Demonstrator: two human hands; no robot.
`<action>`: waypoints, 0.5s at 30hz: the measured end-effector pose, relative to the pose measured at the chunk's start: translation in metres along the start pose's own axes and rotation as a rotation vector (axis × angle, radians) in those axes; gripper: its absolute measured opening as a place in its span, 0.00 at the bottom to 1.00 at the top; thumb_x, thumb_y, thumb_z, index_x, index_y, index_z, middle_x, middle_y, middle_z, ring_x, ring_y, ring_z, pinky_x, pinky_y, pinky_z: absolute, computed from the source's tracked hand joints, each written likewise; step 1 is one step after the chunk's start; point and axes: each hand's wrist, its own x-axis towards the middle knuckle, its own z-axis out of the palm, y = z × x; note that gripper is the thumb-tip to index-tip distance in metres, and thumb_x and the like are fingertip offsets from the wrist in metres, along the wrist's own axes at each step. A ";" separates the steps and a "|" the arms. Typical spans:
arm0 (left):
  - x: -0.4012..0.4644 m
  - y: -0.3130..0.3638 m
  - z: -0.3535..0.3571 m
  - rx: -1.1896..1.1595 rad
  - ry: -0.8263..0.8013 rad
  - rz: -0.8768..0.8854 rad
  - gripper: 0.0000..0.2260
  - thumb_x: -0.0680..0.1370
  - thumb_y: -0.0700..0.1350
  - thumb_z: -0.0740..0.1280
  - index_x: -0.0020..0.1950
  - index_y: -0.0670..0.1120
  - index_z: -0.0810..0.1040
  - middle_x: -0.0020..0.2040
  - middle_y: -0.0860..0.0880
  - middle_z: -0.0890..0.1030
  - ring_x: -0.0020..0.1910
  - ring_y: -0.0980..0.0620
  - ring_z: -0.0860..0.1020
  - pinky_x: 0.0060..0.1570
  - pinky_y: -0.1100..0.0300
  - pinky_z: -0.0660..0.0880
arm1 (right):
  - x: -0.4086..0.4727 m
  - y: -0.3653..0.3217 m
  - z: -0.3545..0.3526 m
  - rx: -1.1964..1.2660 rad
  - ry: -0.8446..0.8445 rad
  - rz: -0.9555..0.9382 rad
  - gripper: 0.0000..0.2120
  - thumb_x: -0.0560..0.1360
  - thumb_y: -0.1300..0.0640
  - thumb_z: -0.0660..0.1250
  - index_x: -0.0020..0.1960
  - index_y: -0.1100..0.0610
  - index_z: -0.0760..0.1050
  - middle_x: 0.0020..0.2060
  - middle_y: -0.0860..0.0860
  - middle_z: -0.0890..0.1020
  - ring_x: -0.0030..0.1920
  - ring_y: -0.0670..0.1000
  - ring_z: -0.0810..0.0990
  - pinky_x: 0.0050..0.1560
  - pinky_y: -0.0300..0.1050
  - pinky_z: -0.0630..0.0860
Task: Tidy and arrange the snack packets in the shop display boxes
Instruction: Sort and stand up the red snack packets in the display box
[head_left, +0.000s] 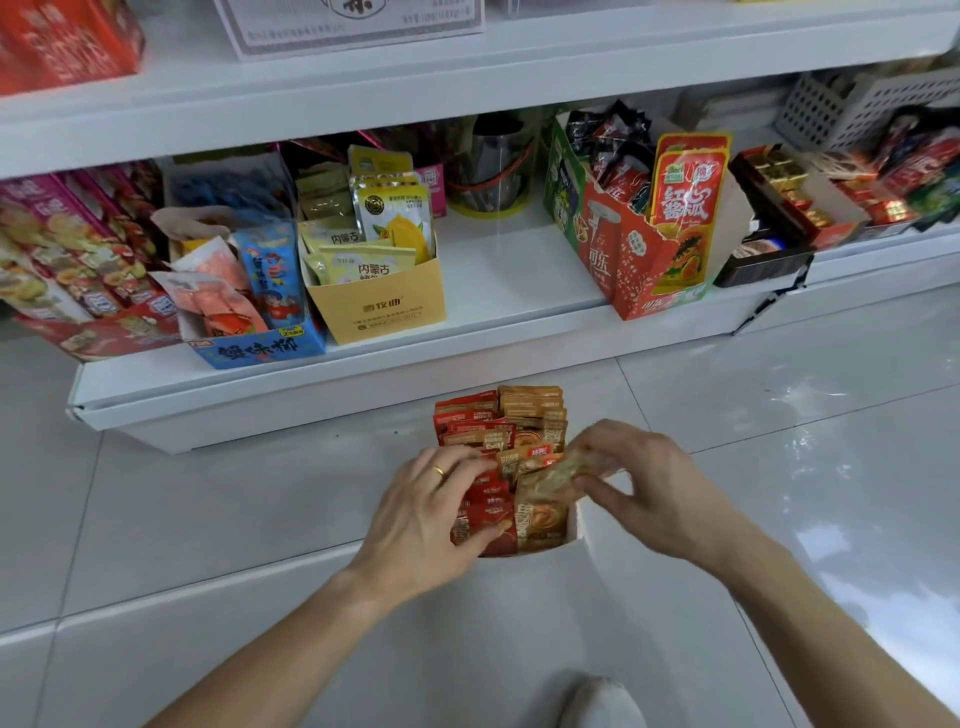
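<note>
Box (573, 519) sits on floor below shelf (519, 291), mid-sort: left hand (431, 514) grips the red packets (485, 512), right hand (644, 475) pinches a brown packet (553, 475) over the brown row. Next, prob. slot it upright w/ the browns, left keeping reds apart.

Head view, looking forward and down, close above hands, facing low shelf (467, 291)

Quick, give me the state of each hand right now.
Left hand: fingers curled around the red packets in the white box.
Right hand: pinching a brown packet.
</note>
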 end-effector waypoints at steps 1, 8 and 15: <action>-0.002 -0.002 0.005 0.006 -0.003 0.000 0.26 0.74 0.61 0.70 0.68 0.53 0.74 0.67 0.56 0.72 0.67 0.55 0.71 0.65 0.53 0.73 | 0.006 -0.001 0.010 -0.110 -0.047 -0.037 0.09 0.75 0.59 0.69 0.54 0.51 0.78 0.47 0.43 0.80 0.46 0.46 0.81 0.45 0.43 0.79; -0.007 -0.008 0.014 -0.037 0.007 0.006 0.19 0.77 0.54 0.70 0.68 0.57 0.75 0.70 0.54 0.71 0.69 0.53 0.70 0.65 0.55 0.74 | 0.013 0.014 0.075 -0.473 -0.291 0.060 0.12 0.74 0.57 0.63 0.57 0.50 0.77 0.51 0.48 0.82 0.53 0.55 0.82 0.47 0.49 0.77; -0.007 -0.014 0.016 -0.026 -0.031 0.044 0.21 0.79 0.55 0.69 0.71 0.58 0.71 0.73 0.55 0.68 0.72 0.54 0.67 0.69 0.54 0.71 | 0.023 0.006 0.057 -0.548 -0.240 0.125 0.11 0.75 0.50 0.66 0.57 0.48 0.76 0.51 0.48 0.82 0.53 0.54 0.81 0.50 0.45 0.75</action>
